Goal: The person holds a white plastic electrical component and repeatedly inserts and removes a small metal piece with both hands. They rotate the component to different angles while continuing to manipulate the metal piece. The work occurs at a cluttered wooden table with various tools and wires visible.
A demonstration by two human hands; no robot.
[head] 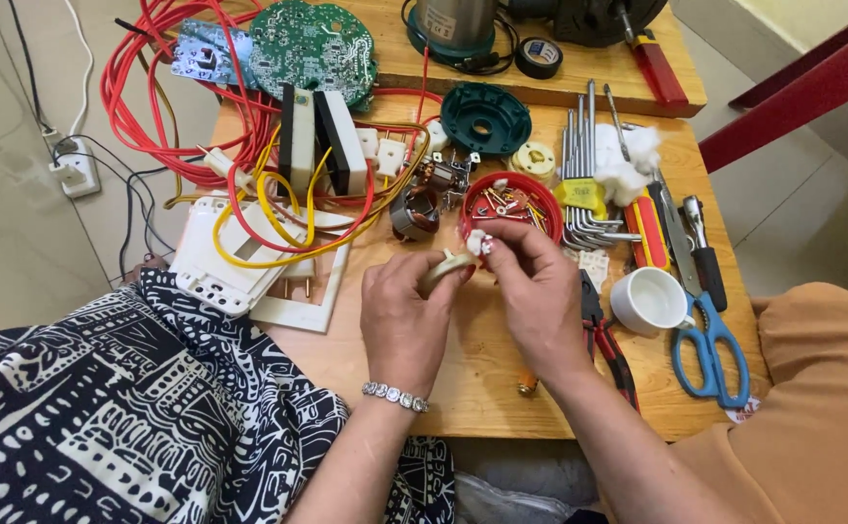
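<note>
My left hand grips a small cream plastic part over the wooden table. A beaded bracelet circles that wrist. My right hand pinches a small white piece against the top of the cream part. Both hands meet just in front of a red bowl that holds several small screws and metal bits. A wound motor coil lies just left of the bowl.
Red and yellow wires, a green circuit board, white switch plates, a green plastic housing, hex keys, screwdrivers, pliers, a white cup and blue scissors crowd the table. A wall socket sits on the left.
</note>
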